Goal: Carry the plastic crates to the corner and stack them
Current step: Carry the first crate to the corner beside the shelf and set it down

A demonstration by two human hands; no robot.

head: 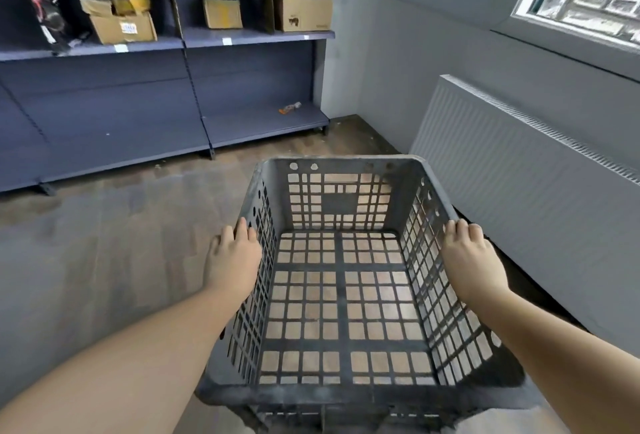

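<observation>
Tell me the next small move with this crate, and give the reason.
Probably carry it forward and a little right, toward the corner. The left hand and right hand each grip a side rim of the empty grey crate, which looks lifted off the wooden floor. The floor between the shelving and the radiator shows no crate yet.

Bare floor [114,226] lies open toward the corner, hemmed by shelving [194,94] left and radiator [519,170] right.
</observation>
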